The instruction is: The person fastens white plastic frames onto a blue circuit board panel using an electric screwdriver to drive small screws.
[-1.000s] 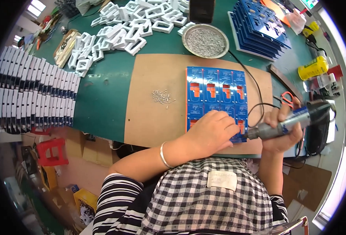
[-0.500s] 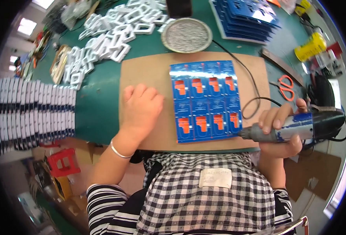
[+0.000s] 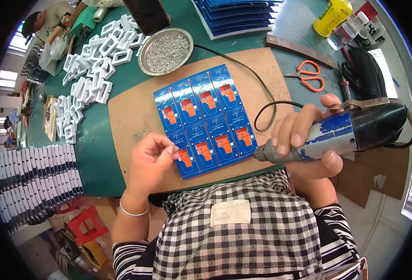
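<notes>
While the blue panel of circuit boards [image 3: 205, 122] lies flat on the brown mat [image 3: 126, 112], left hand [image 3: 151, 161] hovers at its lower-left edge, fingertips pinched together; can't tell whether they hold a screw. Right hand [image 3: 308, 140] wraps tight around an electric screwdriver [image 3: 336, 135], tip just off the panel's right edge. Loose screws [image 3: 139, 135] sit left of panel. Metal dish of screws [image 3: 165, 45] beyond; orange scissors [image 3: 308, 77] to the right.
</notes>
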Demonstrator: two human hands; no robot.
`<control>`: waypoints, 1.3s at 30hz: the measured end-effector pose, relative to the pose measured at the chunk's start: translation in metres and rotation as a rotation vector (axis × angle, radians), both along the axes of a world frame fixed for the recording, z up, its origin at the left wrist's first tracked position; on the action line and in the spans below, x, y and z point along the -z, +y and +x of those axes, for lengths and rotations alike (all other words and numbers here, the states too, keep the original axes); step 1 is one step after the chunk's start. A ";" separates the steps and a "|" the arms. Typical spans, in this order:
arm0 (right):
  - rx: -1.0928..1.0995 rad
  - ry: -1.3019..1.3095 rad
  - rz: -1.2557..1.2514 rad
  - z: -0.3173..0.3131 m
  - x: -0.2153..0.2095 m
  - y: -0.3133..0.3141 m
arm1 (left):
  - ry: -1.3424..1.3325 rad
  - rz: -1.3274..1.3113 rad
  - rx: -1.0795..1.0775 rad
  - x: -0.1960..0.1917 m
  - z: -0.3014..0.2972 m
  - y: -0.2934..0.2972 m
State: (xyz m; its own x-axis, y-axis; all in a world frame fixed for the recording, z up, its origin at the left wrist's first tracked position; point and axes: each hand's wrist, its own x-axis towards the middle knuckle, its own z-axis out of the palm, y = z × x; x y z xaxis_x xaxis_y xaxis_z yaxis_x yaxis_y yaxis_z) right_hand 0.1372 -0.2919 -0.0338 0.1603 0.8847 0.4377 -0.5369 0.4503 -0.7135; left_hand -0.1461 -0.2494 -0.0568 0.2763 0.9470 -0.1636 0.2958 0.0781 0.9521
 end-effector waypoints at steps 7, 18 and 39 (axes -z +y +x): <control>0.027 0.007 0.012 0.006 0.006 -0.002 | -0.220 -0.046 0.104 -0.009 0.009 -0.011; 0.003 0.083 0.013 0.005 0.007 -0.004 | 0.261 0.421 0.249 -0.005 0.039 -0.029; -0.136 -0.054 -0.058 -0.013 -0.005 -0.004 | 0.521 0.639 0.453 0.004 0.058 -0.016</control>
State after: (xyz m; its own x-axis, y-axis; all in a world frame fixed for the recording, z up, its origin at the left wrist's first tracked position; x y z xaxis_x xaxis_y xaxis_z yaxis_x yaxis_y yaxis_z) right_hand 0.1244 -0.2958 -0.0289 0.0151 0.9208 0.3897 -0.5506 0.3330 -0.7655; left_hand -0.0884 -0.2652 -0.0603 0.6789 0.7202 0.1429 0.5710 -0.6402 0.5139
